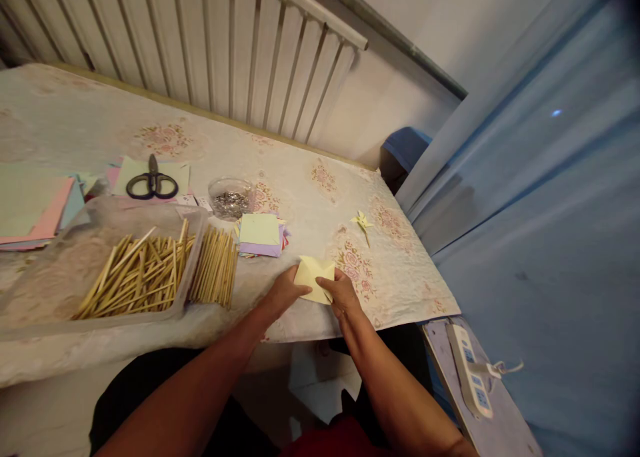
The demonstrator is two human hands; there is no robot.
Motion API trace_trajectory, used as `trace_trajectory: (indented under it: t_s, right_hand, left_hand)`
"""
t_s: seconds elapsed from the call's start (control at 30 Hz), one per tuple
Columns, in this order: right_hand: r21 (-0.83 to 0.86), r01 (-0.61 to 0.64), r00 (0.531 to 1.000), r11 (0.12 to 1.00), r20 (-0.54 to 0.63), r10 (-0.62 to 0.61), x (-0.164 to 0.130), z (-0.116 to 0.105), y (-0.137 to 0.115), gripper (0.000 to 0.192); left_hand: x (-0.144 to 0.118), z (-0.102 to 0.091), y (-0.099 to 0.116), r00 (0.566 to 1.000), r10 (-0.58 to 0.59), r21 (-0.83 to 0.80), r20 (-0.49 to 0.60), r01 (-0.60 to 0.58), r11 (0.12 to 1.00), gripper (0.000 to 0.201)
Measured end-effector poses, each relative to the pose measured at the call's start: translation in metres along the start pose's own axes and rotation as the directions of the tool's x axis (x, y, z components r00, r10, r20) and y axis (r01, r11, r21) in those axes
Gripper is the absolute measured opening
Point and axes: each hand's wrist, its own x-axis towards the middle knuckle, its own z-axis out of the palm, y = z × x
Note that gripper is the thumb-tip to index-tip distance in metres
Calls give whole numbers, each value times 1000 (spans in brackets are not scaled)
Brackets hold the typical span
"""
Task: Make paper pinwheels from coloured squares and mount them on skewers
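Note:
A square of pale yellow paper (316, 268) with cuts near its corners is held just above the table's front edge. My left hand (287, 289) pinches its left side, thumb on top. On the opposite side my right hand (343, 290) is closed on the same paper, its thumb lying across the face; the fingers beneath are hidden. Beyond my right hand lies a small yellow paper pinwheel (362, 221) on a short stick. To the left of my hands sits a stack of small coloured paper squares (260, 230), pale green on top.
A row of thin wooden sticks (214, 268) lies beside a plastic tray (55, 270) holding more sticks. Behind are a clear bowl of small metal pieces (231, 200), scissors (153, 185) and larger coloured sheets (30, 204). A power strip (470, 370) lies at right, by a blue curtain (540, 197).

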Motion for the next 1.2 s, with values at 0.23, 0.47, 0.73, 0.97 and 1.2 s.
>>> trace_trajectory:
  t_s: [0.23,0.47,0.73,0.97,1.2]
  right_hand:
    - [68,-69,995,995,80,63,-6,1,-3,39]
    - [72,-45,999,996,9,45,-5,-1,-2,40]
    - [158,27,999,987,-50,-19,-5,2,-6,39]
    - [215,11,1000,976,5,-12,-8,4,-9,39]
    - [196,72,996,978,-70,-59,-6,3,-5,37]
  left_hand:
    - [1,0,0,993,28,-202,117,-4,979,55]
    - [0,2,4,991,-6,-229,130,36,973,61]
    - [-1,1,-2,988,-76,-299,132,113,948,62]
    - [0,4,-4,989,-104,-366,108,137,921,50]
    - [3,3,-5,986,-165,-370,40,168,914,41]
